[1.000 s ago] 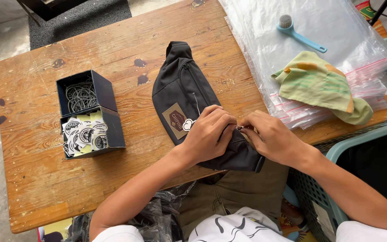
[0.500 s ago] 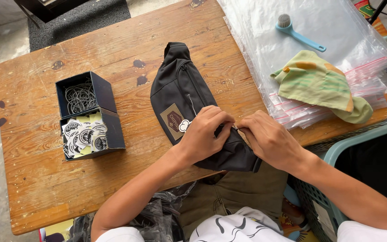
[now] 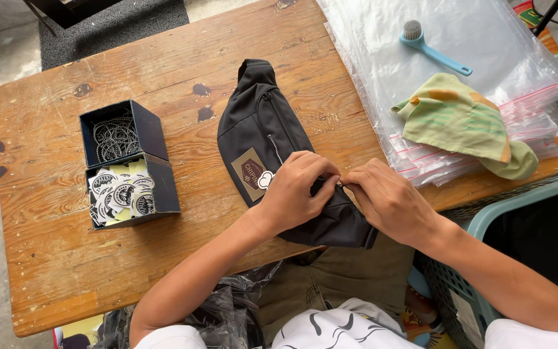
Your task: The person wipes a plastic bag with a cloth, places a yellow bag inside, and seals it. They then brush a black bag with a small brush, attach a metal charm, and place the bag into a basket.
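Worn wooden planks of the desk (image 3: pixel 53 258) fill most of what we see, stained with dark spots. At its near edge our left hand (image 3: pixel 295 190) and right hand (image 3: pixel 389 203) meet over the near end of a black waist bag (image 3: pixel 263 129), fingertips pinched narrowly together on something small at its zipper; we cannot tell exactly what they hold. The bag lies flat near the middle of the desk, running from far to near, with a brown patch just left of the left hand. Well to the left stands an open black box (image 3: pixel 153 139) of round stickers and dark cords. To the far right lies a stack of clear plastic bags (image 3: pixel 382 64), bearing a blue brush (image 3: pixel 431 48) and a green cloth (image 3: pixel 460 119).
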